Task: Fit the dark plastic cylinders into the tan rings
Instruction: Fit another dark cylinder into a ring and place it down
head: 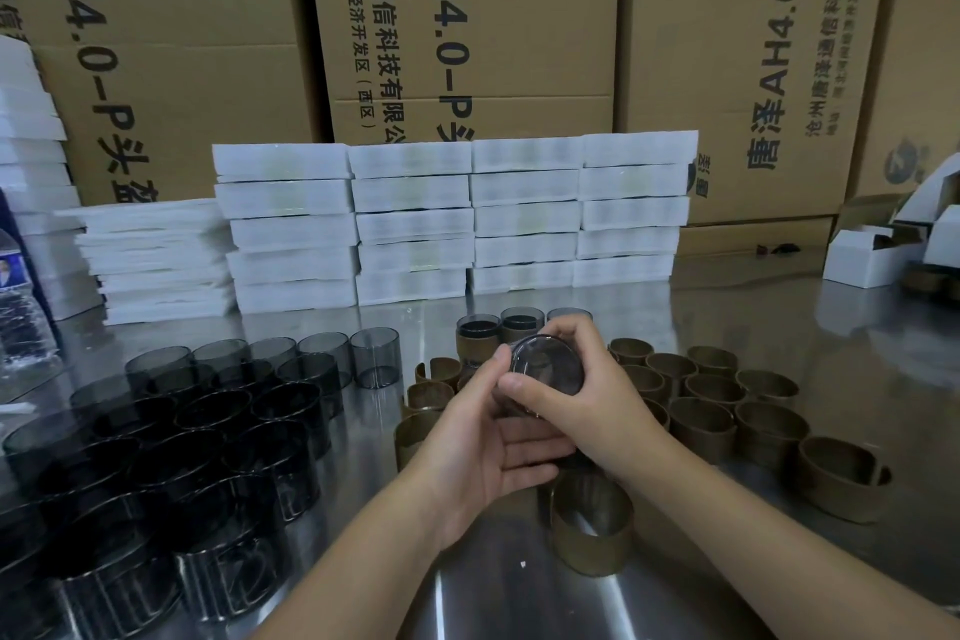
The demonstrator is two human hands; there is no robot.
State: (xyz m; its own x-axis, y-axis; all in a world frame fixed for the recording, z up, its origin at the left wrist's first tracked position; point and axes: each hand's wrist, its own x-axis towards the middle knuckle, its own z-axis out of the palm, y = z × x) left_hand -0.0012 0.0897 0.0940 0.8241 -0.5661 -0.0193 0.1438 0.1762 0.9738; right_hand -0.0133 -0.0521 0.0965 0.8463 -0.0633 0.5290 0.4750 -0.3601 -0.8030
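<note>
Both my hands hold one dark plastic cylinder (pixel 545 366) above the middle of the steel table, its open end tilted toward me. My right hand (pixel 587 398) wraps it from the right with the thumb across its front. My left hand (pixel 483 431) cups it from below, thumb on its left rim. Whether a tan ring sits around it is hidden by my fingers. Several loose dark cylinders (pixel 171 437) crowd the left of the table. Several tan rings (pixel 727 411) stand at the right, and one tan ring (pixel 592 530) stands just below my hands. Three fitted pairs (pixel 519 327) stand behind my hands.
White foam trays (pixel 457 218) are stacked in rows at the back of the steel table (pixel 857 343), with brown cartons (pixel 467 26) behind them. A plastic water bottle (pixel 21 307) stands at the far left. Small white boxes (pixel 883 250) lie at the far right.
</note>
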